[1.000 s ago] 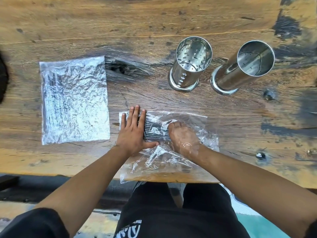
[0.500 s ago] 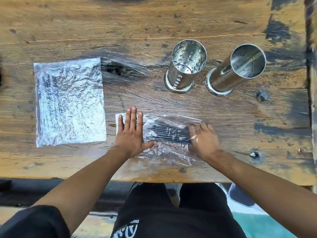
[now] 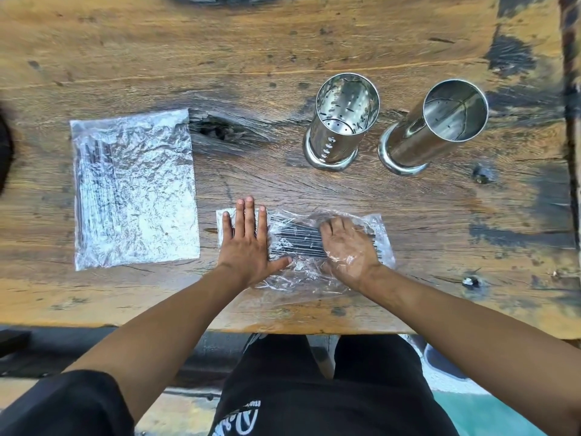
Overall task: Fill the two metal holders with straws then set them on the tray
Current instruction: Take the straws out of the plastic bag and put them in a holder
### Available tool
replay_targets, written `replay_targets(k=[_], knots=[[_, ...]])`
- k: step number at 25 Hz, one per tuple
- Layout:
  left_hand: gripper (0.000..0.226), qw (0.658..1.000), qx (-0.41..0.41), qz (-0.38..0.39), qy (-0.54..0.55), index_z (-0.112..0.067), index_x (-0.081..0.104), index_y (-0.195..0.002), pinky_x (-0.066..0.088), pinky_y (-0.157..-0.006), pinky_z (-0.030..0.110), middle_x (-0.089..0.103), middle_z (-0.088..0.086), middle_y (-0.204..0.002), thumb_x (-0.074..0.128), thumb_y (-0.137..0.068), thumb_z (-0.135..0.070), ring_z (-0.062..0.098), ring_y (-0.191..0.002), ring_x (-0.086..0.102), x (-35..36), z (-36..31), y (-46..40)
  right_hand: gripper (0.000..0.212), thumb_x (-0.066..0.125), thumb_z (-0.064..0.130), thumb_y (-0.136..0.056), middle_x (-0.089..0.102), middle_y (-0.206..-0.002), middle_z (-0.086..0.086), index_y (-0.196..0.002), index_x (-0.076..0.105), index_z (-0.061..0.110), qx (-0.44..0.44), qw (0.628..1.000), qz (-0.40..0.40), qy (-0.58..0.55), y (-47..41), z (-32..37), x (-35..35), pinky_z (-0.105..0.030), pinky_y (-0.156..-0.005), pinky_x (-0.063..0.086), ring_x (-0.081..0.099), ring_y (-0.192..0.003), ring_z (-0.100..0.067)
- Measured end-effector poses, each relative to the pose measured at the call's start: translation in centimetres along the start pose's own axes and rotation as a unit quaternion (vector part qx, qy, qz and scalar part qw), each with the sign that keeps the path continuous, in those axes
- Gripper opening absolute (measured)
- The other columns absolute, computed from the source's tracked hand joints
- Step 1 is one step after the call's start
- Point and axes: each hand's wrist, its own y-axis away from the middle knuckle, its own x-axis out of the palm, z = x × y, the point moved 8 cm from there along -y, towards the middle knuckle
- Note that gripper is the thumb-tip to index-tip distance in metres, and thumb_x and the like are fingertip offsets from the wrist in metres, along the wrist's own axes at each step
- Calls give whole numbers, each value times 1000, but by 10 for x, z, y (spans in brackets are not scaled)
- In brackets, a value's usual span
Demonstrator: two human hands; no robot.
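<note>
A clear plastic bag [image 3: 301, 278] with a bundle of black straws [image 3: 298, 242] lies near the table's front edge. My left hand [image 3: 248, 240] presses flat on the bag's left end, fingers spread. My right hand [image 3: 349, 247] rests over the right part of the straws, under the plastic film, fingers slightly curled; the film hides its grip. Straw tips stick out to the right of it. Two shiny metal holders stand upright and empty behind the bag: a perforated one [image 3: 339, 121] and a plain one [image 3: 437, 124] to its right.
A second, crinkled plastic bag [image 3: 138, 190] holding dark straws lies flat at the left. A dark knot hole [image 3: 217, 132] marks the wooden table [image 3: 283, 42]. The table's front edge runs just above my lap. A dark object [image 3: 4, 152] shows at the far left edge.
My right hand has slid left from the bag's right end and now lies over the straws under the plastic. My left hand has stayed flat on the bag.
</note>
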Motion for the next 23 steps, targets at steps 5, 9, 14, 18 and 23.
replay_targets(k=[5, 9, 14, 18, 23], knots=[[125, 1000, -2, 1, 4, -5, -31, -152, -8, -122, 64, -39, 26, -157, -1, -74, -97, 41, -146, -38, 0, 1, 0, 29, 54, 15, -99, 61, -125, -15, -126, 58, 4, 13, 1000, -4, 3, -4, 2, 2, -43, -91, 49, 60, -113, -35], [125, 1000, 4, -5, 7, -6, -31, -153, -9, -123, 62, -39, 23, -158, -1, -73, -98, 38, -147, -37, 0, 2, 1, 27, 55, 16, -99, 65, -123, -13, -123, 63, 7, 18, 1000, -7, -13, -3, -1, -1, -39, -87, 50, 63, -110, -33], [129, 1000, 27, -8, -8, -7, -32, -153, -6, -125, 58, -40, 20, -159, 2, -71, -101, 35, -149, -35, -3, 11, 6, 48, 59, 29, -100, 56, -143, -5, -145, 49, 16, -12, 998, 52, -40, 13, -15, -1, -31, -102, 45, 56, -129, -26], [130, 999, 44, 5, -6, -10, -36, -151, -9, -127, 52, -44, 22, -156, 12, -72, -102, 36, -148, -37, -4, 12, 8, 46, 65, 22, -93, 67, -123, -3, -137, 54, 19, -10, 999, 26, -17, 26, -30, -12, -24, -78, 46, 66, -108, -21], [137, 1000, 20, 10, 18, -8, -30, -154, -7, -127, 52, -42, 18, -158, 19, -67, -102, 33, -149, -35, -3, 28, 12, 52, 71, 33, -89, 70, -115, -3, -135, 50, 24, 44, 998, 13, -36, 33, -65, -9, -35, -83, 59, 70, -98, -22]])
